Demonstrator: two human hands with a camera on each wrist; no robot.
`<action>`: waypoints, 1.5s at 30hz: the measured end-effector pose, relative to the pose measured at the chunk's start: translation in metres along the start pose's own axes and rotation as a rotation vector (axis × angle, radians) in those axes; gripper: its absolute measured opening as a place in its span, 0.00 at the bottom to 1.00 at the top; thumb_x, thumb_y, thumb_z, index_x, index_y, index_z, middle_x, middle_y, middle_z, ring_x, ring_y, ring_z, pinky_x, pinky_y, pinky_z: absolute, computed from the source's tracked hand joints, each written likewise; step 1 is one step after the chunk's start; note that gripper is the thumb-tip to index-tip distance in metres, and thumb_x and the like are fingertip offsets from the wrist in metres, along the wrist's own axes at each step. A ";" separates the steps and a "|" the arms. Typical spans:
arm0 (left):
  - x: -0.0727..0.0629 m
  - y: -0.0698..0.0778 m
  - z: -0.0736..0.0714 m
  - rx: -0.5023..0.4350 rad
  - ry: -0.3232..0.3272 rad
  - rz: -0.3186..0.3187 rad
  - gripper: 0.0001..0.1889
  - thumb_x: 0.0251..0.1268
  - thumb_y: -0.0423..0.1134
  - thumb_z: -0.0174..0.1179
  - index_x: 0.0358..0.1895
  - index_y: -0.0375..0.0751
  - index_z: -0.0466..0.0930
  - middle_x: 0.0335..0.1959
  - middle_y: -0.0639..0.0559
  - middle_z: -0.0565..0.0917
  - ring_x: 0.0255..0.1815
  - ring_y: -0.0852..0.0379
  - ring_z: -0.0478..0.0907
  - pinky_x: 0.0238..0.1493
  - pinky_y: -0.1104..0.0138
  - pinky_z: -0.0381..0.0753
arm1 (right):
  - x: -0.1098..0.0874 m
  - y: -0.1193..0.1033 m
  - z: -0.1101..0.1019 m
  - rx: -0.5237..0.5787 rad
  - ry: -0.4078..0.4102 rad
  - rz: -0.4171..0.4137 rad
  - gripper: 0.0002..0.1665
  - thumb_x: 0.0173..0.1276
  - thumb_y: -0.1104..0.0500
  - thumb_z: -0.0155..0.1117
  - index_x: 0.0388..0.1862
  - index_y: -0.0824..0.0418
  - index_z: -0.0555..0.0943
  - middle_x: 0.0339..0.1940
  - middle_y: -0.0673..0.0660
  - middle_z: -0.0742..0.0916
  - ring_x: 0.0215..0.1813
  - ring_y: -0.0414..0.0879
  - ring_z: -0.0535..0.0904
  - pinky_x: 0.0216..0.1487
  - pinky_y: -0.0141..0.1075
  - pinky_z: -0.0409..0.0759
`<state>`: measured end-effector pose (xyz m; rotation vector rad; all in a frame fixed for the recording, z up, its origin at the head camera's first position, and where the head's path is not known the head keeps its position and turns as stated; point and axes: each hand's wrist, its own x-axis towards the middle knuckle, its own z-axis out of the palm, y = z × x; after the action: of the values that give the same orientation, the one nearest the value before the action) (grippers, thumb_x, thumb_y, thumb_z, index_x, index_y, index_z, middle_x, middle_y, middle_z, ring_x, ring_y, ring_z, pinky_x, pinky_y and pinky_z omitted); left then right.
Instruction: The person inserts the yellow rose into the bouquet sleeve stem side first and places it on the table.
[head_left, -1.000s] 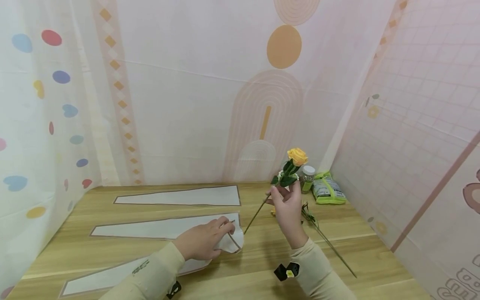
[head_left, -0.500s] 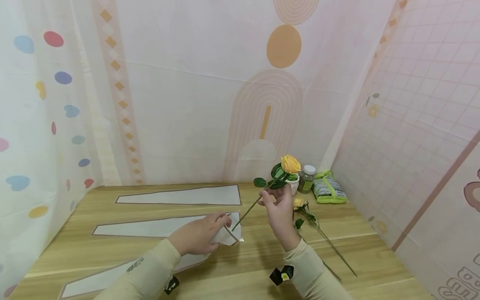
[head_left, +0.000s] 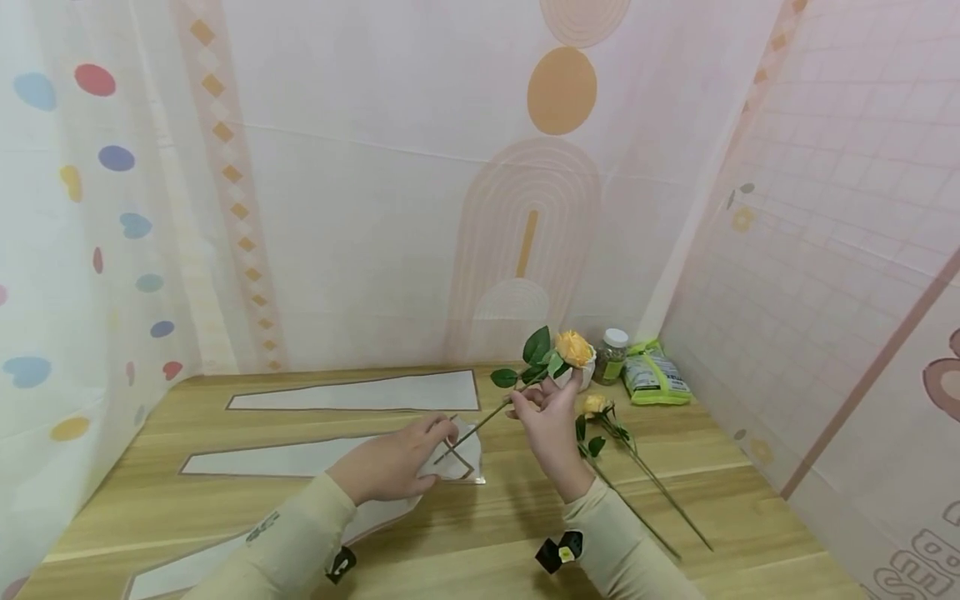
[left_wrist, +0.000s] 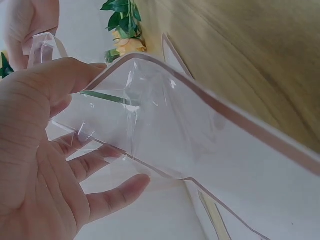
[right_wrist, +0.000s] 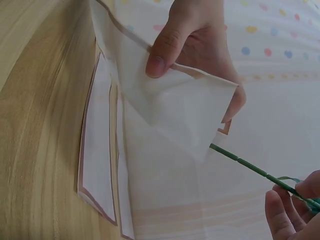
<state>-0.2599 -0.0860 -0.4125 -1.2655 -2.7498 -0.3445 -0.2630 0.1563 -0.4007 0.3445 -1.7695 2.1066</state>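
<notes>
My left hand (head_left: 397, 458) holds up the wide mouth of a flower sleeve (left_wrist: 250, 150), clear plastic and white with a brown border. In the left wrist view its thumb and forefinger pinch the sleeve's edge, the other fingers spread. Higher and to the right, my right hand (head_left: 551, 425) pinches the green stem (right_wrist: 245, 164) of a yellow rose (head_left: 573, 348) below its leaves. The rose slants, bloom up and right, stem end down at the sleeve's mouth. Through the clear plastic, the stem tip (left_wrist: 105, 96) shows in the left wrist view.
Two more flower sleeves lie flat beyond, one at the back (head_left: 360, 392) and one in the middle (head_left: 255, 458). Other yellow roses (head_left: 596, 406) lie right of my right hand. Behind them stand a white pot (head_left: 585, 375), a lidded jar (head_left: 611, 358) and a green-edged packet (head_left: 656, 375).
My right hand has lowered the rose and moved it left, tilting it further over, so its stem end has come to the sleeve's mouth. The left hand keeps its hold, shifting slightly left.
</notes>
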 end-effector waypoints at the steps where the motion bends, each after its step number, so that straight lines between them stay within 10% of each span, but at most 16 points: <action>1: 0.000 -0.001 0.000 -0.001 0.000 -0.003 0.28 0.63 0.40 0.69 0.63 0.44 0.67 0.61 0.44 0.71 0.47 0.54 0.78 0.38 0.66 0.84 | 0.000 0.000 0.000 0.005 0.001 0.011 0.70 0.67 0.77 0.62 0.78 0.51 0.18 0.65 0.74 0.75 0.40 0.46 0.82 0.38 0.39 0.87; 6: 0.000 -0.003 0.002 0.003 0.007 0.003 0.28 0.63 0.41 0.69 0.63 0.44 0.67 0.60 0.46 0.71 0.49 0.54 0.78 0.40 0.64 0.84 | 0.001 0.001 -0.001 -0.008 0.009 0.049 0.73 0.69 0.74 0.62 0.73 0.51 0.09 0.75 0.75 0.65 0.41 0.46 0.84 0.40 0.38 0.87; 17: 0.000 -0.002 0.002 -0.014 0.011 0.011 0.26 0.62 0.40 0.69 0.60 0.46 0.67 0.57 0.47 0.70 0.43 0.56 0.76 0.32 0.69 0.81 | 0.003 -0.001 -0.005 0.122 0.117 0.105 0.54 0.76 0.60 0.61 0.79 0.46 0.31 0.62 0.65 0.74 0.52 0.47 0.79 0.35 0.40 0.87; 31: -0.002 -0.002 -0.001 -0.002 0.035 0.023 0.26 0.60 0.37 0.70 0.58 0.44 0.68 0.56 0.47 0.70 0.45 0.55 0.76 0.35 0.66 0.83 | 0.011 -0.009 -0.016 -0.200 0.166 0.202 0.34 0.77 0.58 0.59 0.76 0.57 0.57 0.57 0.62 0.75 0.42 0.45 0.75 0.41 0.37 0.80; 45: -0.005 -0.005 -0.001 0.004 0.034 0.010 0.25 0.60 0.38 0.69 0.58 0.44 0.68 0.55 0.46 0.71 0.45 0.55 0.76 0.36 0.66 0.83 | 0.017 -0.022 -0.029 -0.111 -0.052 0.271 0.33 0.81 0.55 0.49 0.80 0.54 0.55 0.68 0.59 0.65 0.46 0.47 0.65 0.46 0.37 0.66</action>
<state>-0.2607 -0.0934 -0.4134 -1.2596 -2.7141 -0.3556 -0.2678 0.1899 -0.3794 0.1356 -2.0542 2.1813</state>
